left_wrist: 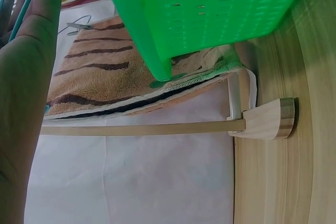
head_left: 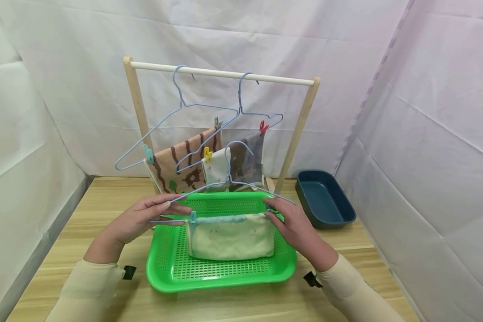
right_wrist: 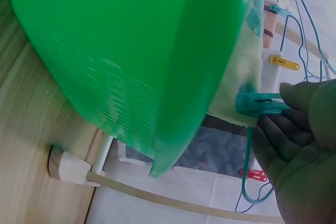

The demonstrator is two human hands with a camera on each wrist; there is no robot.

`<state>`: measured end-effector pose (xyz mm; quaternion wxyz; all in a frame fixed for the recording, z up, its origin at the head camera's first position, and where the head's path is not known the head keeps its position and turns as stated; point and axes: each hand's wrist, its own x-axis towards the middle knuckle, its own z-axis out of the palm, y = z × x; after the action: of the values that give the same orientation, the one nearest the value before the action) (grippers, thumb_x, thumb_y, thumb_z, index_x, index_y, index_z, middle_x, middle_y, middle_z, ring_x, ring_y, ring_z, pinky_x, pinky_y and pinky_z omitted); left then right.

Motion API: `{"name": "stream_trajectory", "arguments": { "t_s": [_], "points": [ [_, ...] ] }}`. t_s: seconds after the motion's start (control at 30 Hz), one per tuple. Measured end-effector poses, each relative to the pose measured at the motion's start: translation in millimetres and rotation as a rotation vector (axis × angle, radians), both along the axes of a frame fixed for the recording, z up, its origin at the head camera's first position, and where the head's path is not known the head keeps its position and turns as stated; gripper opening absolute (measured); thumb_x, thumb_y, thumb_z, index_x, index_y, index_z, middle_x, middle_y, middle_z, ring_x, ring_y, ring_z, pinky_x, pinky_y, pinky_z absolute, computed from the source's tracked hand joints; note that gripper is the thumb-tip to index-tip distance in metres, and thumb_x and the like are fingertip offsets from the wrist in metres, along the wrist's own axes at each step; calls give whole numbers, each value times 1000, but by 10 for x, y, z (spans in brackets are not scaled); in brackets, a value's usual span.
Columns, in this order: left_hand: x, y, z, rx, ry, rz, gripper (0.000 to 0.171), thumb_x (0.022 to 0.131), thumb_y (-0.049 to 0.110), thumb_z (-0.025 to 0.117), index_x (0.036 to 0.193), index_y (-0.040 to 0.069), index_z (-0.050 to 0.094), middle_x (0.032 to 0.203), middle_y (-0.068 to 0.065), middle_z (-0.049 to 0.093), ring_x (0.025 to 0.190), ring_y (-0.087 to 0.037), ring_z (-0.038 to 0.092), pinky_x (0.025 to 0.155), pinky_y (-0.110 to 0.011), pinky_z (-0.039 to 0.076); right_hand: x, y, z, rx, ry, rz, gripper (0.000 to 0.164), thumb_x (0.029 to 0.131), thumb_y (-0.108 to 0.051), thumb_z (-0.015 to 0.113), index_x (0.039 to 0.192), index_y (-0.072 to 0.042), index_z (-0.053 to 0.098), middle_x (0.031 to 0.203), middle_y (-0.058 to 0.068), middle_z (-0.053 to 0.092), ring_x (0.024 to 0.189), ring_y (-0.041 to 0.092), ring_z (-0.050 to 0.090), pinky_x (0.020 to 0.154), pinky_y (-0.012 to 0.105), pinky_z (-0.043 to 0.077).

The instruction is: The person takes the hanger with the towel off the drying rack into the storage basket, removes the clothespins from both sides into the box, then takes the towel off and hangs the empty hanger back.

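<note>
The yellow towel (head_left: 230,241) hangs folded over the bottom bar of a blue hanger (head_left: 229,178), right over the green basket (head_left: 221,282); I can't tell if it touches the basket. The left hand (head_left: 145,215) has its thumb and fingers closed on the left side of the hanger, with only a little gap between them. Near it, a blue clip (head_left: 193,217) bites the towel's top left corner. The right hand (head_left: 294,223) pinches another blue clip, the right clip (right_wrist: 256,103), at the top right corner, its thumb and fingertips almost together. Behind, two more hangers (head_left: 181,103) hang from a white pole (head_left: 225,74). A brown towel (head_left: 175,163) and a gray and white towel (head_left: 245,163) are clipped on them. A dark blue tub (head_left: 325,199) sits on the wooden table (head_left: 209,308), to the right of the basket.
</note>
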<state>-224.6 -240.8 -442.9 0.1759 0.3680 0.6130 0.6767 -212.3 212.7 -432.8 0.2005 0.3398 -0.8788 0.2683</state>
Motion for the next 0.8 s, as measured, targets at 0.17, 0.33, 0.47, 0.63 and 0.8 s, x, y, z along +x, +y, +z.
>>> {"name": "stream_trajectory", "arguments": {
  "t_s": [0.17,0.33,0.47,0.63,0.8],
  "points": [
    [-8,-1,-19,-3,1,3,51,120,0,29,162,9,55,147,-15,71,135,-37,69,108,-49,61,32,14,54,9,-34,0,42,99,-6,84,139,-5,72,130,10,77,120,29,75,91,50,65],
    [1,3,-23,-19,-7,15,50,120,1,30,162,10,55,147,-14,71,133,-38,70,108,-50,61,34,32,61,23,-49,10,38,98,-3,85,134,-6,71,125,8,76,114,26,75,89,49,65],
    [7,7,-22,-17,-9,16,49,120,1,30,161,9,56,147,-15,71,133,-39,70,108,-50,61,29,47,64,28,-70,14,38,97,-2,85,131,-8,70,122,8,75,109,23,73,87,48,64],
    [15,16,-16,-15,-15,13,49,119,1,31,161,10,56,147,-15,71,135,-39,69,108,-50,60,24,50,61,38,-81,14,37,97,-3,86,130,-8,69,120,7,74,106,22,73,86,48,64],
    [22,20,-11,-18,-11,15,49,120,1,30,162,8,55,147,-16,71,136,-38,68,109,-51,60,15,48,51,37,-85,12,35,97,-3,86,128,-8,70,119,7,74,102,20,72,84,47,63]
  ]
}}
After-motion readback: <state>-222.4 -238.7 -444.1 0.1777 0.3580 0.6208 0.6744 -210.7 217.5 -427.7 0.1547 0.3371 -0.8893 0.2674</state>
